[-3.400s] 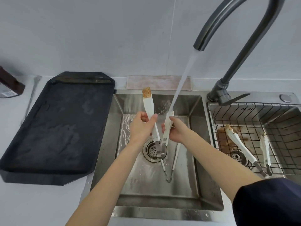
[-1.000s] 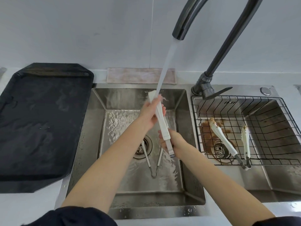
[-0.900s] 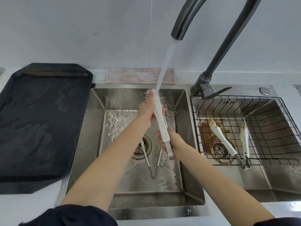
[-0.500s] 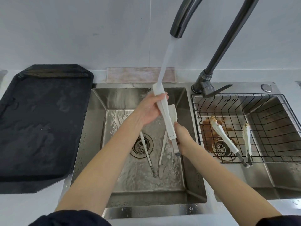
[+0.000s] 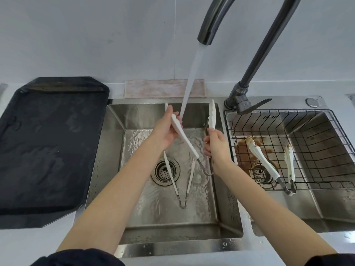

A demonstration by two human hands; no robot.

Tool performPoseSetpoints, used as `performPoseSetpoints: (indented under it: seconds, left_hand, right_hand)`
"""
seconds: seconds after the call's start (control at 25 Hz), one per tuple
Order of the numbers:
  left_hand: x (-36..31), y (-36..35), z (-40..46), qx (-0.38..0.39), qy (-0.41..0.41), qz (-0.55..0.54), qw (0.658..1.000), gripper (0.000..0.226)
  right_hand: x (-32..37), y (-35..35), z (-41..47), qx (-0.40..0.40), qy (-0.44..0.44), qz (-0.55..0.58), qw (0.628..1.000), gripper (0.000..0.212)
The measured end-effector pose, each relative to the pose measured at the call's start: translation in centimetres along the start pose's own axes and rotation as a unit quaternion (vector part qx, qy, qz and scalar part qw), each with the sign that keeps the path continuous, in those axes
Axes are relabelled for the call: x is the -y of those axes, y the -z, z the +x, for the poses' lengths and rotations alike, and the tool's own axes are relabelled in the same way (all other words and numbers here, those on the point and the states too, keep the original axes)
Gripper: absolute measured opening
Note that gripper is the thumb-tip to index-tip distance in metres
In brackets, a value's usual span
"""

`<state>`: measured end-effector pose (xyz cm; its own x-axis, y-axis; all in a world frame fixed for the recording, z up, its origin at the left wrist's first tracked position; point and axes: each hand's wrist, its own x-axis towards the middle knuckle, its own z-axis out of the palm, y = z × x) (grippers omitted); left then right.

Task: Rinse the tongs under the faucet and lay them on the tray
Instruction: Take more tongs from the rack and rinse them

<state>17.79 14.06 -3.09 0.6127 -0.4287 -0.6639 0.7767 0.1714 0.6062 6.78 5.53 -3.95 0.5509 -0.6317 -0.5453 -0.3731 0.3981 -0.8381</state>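
Note:
I hold white tongs [image 5: 185, 139] spread wide over the left sink basin [image 5: 115, 150]. My left hand [image 5: 165, 129] grips the left arm, whose tip sits in the stream from the dark faucet [image 5: 207, 25]. My right hand [image 5: 215, 144] grips the right arm, which points up beside the stream. A second pair of tongs [image 5: 180, 181] lies on the basin floor by the drain. A third, sauce-stained pair [image 5: 269, 164] rests in the wire basket [image 5: 326, 131] on the right. The black tray [image 5: 48, 141] lies on the counter to the left.
A pinkish cloth [image 5: 161, 88] lies along the wall behind the sink. Brown sauce stains the right basin under the basket. Water runs over the left basin's floor. The faucet's lever [image 5: 255, 106] points right at the base.
The tongs, shut together under the stream a second ago, have sprung wide apart. My right hand moved from the hinge end up onto the right arm. My left hand stays on the left arm.

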Motion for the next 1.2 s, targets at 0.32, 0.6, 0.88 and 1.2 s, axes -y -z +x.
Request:
performPoseSetpoints:
  seconds: [0.32, 0.6, 0.88, 1.2]
  left_hand:
    - [1.0, 3.7, -0.3, -0.020, 0.046, -0.061, 0.997, 0.037]
    - [0.9, 4.6, -0.7, 0.024, 0.041, 0.009, 0.999, 0.012]
    - [1.6, 3.2, -1.3, 0.037, -0.018, 0.146, 0.988, 0.043]
    - [5.5, 5.7, -1.2, -0.036, -0.016, 0.283, 0.958, 0.027]
  right_hand:
    - [1.4, -2.4, -2.1, 0.059, 0.172, -0.129, 0.975, 0.026]
    - [1.6, -3.5, -2.6, 0.056, 0.178, -0.142, 0.972, 0.032]
    - [0.1, -1.4, -1.3, 0.009, 0.095, -0.103, 0.990, 0.034]
    - [-5.6, 1.6, 0.2, 0.048, -0.017, -0.298, 0.953, 0.028]
